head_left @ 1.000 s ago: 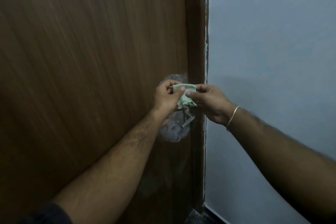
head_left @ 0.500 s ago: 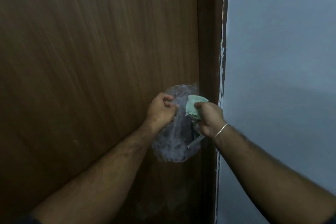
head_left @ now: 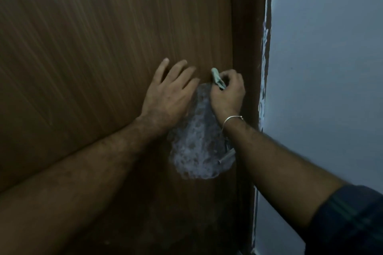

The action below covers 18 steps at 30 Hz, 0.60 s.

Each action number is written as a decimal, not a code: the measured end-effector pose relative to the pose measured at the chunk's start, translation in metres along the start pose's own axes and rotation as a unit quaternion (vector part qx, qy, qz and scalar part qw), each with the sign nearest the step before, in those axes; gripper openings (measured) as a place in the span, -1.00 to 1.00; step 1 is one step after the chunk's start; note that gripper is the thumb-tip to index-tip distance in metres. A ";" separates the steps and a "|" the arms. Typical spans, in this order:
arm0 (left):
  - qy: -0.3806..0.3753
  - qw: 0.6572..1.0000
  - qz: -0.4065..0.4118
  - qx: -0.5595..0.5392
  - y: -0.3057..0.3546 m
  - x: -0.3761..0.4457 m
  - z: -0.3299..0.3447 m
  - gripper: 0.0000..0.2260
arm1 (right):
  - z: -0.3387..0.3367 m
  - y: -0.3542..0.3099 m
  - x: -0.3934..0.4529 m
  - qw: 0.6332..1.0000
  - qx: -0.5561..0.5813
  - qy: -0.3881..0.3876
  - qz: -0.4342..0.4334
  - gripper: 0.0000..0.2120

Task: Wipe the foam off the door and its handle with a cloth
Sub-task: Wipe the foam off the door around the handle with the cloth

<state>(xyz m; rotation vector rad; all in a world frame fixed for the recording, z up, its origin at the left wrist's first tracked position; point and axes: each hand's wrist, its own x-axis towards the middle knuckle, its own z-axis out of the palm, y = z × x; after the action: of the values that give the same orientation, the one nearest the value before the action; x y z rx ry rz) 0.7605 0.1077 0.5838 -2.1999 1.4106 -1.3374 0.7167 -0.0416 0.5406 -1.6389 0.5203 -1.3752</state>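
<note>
A brown wooden door [head_left: 93, 58] fills the left of the view. A patch of white foam [head_left: 195, 147] covers it near its right edge, around a metal handle [head_left: 227, 156] whose tip pokes out under my right wrist. My right hand [head_left: 227, 94] grips a small pale green cloth [head_left: 217, 78] and holds it against the door at the top of the foam. My left hand [head_left: 167, 94] lies flat on the door with straight fingers, just left of the foam.
The dark door frame [head_left: 246, 47] runs down the right side of the door. A pale blue wall [head_left: 327, 68] lies beyond it, with chipped paint along the frame's edge.
My left hand has let go of the cloth, opened and pressed flat on the door. My right hand has bunched the cloth and brought it to the top of the foam.
</note>
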 end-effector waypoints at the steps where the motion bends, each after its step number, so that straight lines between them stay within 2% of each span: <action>1: -0.011 1.000 0.005 0.021 -0.004 0.000 0.002 -0.56 | 0.004 -0.002 -0.002 1.000 -0.010 -0.008 -0.019 -0.84; 4: -0.039 0.997 0.019 0.066 -0.013 0.001 0.005 -0.47 | 0.014 0.000 -0.013 0.996 -0.026 -0.046 -0.075 -0.81; 8: -0.048 0.995 0.036 0.078 -0.022 0.001 0.004 -0.49 | 0.015 0.010 -0.032 0.989 -0.020 -0.076 -0.124 -0.78; 10: -0.054 0.995 0.046 0.069 -0.026 0.003 0.002 -0.50 | 0.013 0.014 -0.038 0.990 -0.008 -0.065 -0.123 -0.78; 14: -0.062 0.987 0.083 0.126 -0.039 0.004 -0.001 -0.47 | 0.016 0.014 -0.014 0.999 -0.006 0.007 -0.051 -0.87; 15: -0.060 0.985 0.092 0.133 -0.042 0.005 -0.001 -0.47 | 0.018 0.012 -0.010 0.998 -0.011 0.017 -0.054 -0.90; 18: -0.030 0.988 0.103 0.109 -0.047 0.006 -0.002 -0.53 | 0.026 0.013 -0.026 0.990 -0.039 -0.005 -0.132 -0.96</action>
<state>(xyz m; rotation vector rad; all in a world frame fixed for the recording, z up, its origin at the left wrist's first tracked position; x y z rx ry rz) 0.7887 0.1276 0.6161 -1.8837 1.3561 -1.2756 0.7363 -0.0183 0.5161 -1.8284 0.3636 -1.5535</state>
